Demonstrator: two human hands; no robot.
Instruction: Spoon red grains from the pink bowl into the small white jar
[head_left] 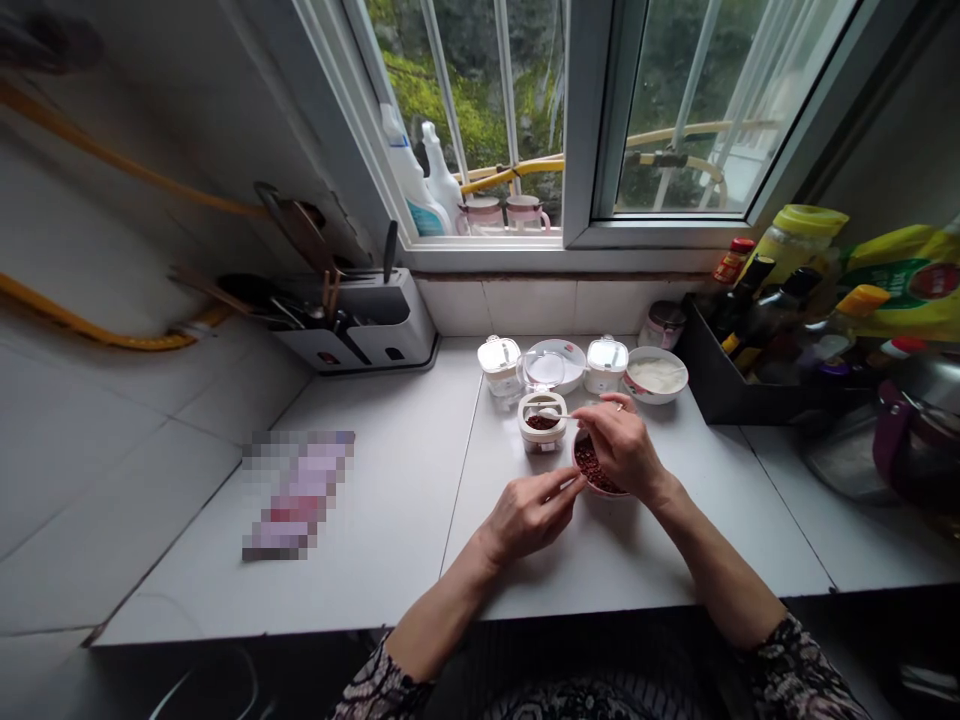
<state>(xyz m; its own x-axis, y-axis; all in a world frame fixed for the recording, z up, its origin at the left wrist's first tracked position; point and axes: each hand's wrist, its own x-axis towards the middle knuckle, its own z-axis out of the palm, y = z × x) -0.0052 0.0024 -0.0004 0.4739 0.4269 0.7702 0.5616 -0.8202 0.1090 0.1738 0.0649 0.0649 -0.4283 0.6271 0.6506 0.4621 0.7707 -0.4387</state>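
Note:
My right hand (616, 440) is closed on the handle of a small white spoon (551, 412), whose bowl is over the open mouth of a small square jar (544, 440). Dark red grains, perhaps peppercorns, show inside that jar. Below my right hand stands a round bowl (611, 494) with more of the same grains (592, 468); the hand hides its right part. My left hand (529, 515) pinches the bowl's left rim between its fingers. Two white-lidded jars (499, 355) (607, 358) stand behind, with a whitish plate (566, 352) between them.
A bowl of white powder (657, 376) sits at the back right, by a dark box (716, 375) of bottles. A grey utensil holder (409, 320) stands at the back left. A blurred purple packet (304, 490) lies on the left of the white counter (375, 570). Behind is a window (585, 240).

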